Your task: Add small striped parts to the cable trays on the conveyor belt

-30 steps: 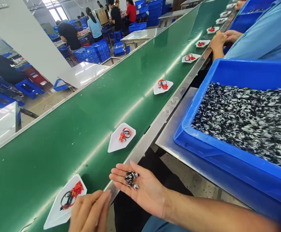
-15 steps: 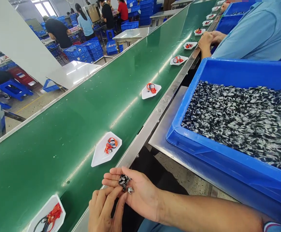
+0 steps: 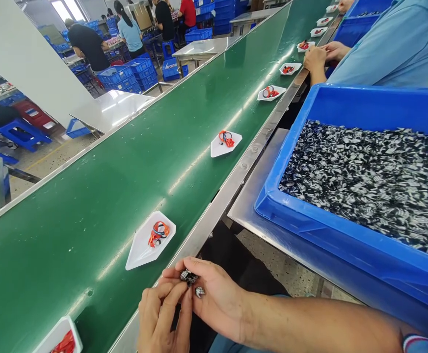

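My right hand (image 3: 217,301) is palm up and cupped, its fingers curled round a small heap of glossy black-and-white striped pieces (image 3: 189,277). One loose piece (image 3: 199,292) lies apart from the heap on the palm. My left hand (image 3: 162,314) reaches in from below, thumb and fingertips pinched together against the heap; whatever they grip is hidden. Just beyond the hands, a white tray (image 3: 140,252) rests on the green conveyor belt (image 3: 99,215), holding an orange-red bundle (image 3: 158,234) with dark and blue loops.
To the right, a blue bin (image 3: 273,196) of many similar striped pieces (image 3: 368,181) stands on a metal table (image 3: 243,206). The belt's metal edge (image 3: 199,235) runs before my hands. Several more trays line the belt. A co-worker's hands (image 3: 319,56) are at its far right side.
The trays have slid toward the lower left along the belt. My right hand's fingers have curled further in over the pieces, while my left fingertips stay at the heap.
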The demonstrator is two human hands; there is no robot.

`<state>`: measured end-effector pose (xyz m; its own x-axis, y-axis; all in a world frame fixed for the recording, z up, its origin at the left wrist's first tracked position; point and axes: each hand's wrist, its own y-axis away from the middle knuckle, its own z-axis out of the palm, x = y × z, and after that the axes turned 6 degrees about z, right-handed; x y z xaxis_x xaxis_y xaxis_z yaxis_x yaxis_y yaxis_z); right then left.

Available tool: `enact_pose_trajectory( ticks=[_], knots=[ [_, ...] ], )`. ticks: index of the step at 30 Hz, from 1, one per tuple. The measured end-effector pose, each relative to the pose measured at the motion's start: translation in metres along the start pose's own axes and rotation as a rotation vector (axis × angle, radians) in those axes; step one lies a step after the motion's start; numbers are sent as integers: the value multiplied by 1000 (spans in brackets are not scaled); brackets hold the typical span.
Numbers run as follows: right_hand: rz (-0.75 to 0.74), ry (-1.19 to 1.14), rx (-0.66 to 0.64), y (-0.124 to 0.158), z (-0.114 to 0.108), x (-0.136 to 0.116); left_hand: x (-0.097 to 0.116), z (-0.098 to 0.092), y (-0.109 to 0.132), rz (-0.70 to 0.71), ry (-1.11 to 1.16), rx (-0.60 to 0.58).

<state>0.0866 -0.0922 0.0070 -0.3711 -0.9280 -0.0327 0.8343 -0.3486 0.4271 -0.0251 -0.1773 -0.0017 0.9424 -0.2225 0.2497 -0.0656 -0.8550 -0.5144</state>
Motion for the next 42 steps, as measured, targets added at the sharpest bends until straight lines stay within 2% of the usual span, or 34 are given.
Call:
enact_pose_trajectory(
  ticks=[2, 6, 8, 11, 15, 19, 22, 25, 28, 31, 35, 38, 40, 42],
  knots=[
    [-4, -3, 19, 0, 1, 0, 5, -1, -1, -157, 202, 4],
    [-25, -6, 54, 1, 4, -2, 13, -4, -2, -670, 654, 121],
    [-27, -2, 69, 2, 6, -3, 10, -6, 0, -846, 829, 131],
    [-28, 1, 71, 2, 7, -4, 1, -10, 4, -982, 1003, 72],
    [-19, 20, 87, 4, 8, -5, -9, -16, 7, -1029, 1059, 79],
    [-10, 24, 98, 4, 6, -5, -13, -24, 7, -1000, 960, 125],
    [2, 25, 127, 3, 4, -6, -21, -39, 12, -888, 764, 96],
    [-3, 41, 146, 3, 4, -8, -40, -64, 18, -629, 284, 9],
    [-1, 65, 95, 2, 2, -10, -63, -87, 21, -312, -240, -152],
    [15, 81, 66, 1, 0, -10, -80, -99, 20, -113, -524, -332],
    [11, 99, 91, -1, -1, -10, -88, -100, 15, -60, -705, -555],
    [3, 93, 100, -1, -1, -12, -88, -99, 14, -69, -734, -628],
    [2, 66, 100, 0, 0, -14, -85, -101, 13, -51, -723, -587],
    [6, 17, 86, -1, 1, -15, -77, -100, 11, -27, -704, -431]
  ],
)
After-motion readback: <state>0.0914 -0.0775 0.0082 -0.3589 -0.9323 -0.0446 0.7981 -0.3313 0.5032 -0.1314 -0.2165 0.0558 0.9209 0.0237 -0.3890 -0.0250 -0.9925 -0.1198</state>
